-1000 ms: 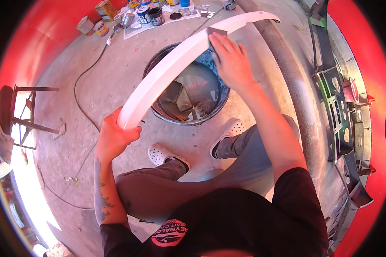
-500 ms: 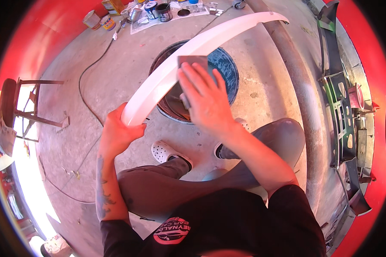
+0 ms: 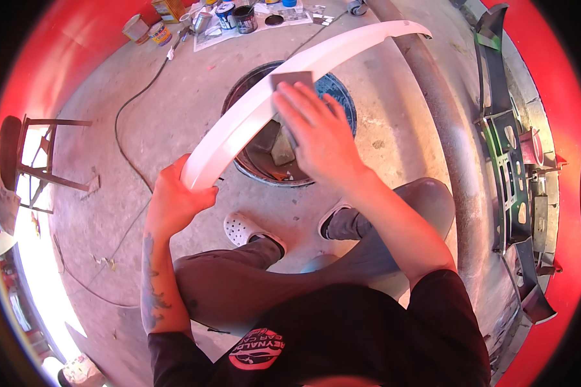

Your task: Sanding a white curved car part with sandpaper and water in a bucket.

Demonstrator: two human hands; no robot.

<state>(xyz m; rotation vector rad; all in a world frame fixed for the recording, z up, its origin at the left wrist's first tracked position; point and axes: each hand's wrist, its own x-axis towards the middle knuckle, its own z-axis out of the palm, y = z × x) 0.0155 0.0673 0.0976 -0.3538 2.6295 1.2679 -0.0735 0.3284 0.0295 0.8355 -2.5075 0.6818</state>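
A long, curved white trim piece (image 3: 239,122), much like a fender flare, slants up from my left hand toward the far right. My left hand (image 3: 182,205) grips its near end, thumb on the right side. A grey-brown sheet of sandpaper (image 3: 292,79) lies against the middle of the trim under the fingers of my right hand (image 3: 329,145), which press it down fairly flat. The thumb of that hand is hidden. Below the trim stands a round dark tub (image 3: 343,106), blue inside, with a pale block (image 3: 282,151) visible in it.
Paint cans (image 3: 245,19) stand on newspaper at the far side. A cable (image 3: 118,126) runs across the concrete floor. On the left is a chair (image 3: 45,171) on its side; on the right, a pipe (image 3: 461,174) and a dark bumper-like frame (image 3: 507,168).
My right hand and the sandpaper have slid farther up along the trim. More of the pale block in the tub shows now. My left hand keeps its hold.
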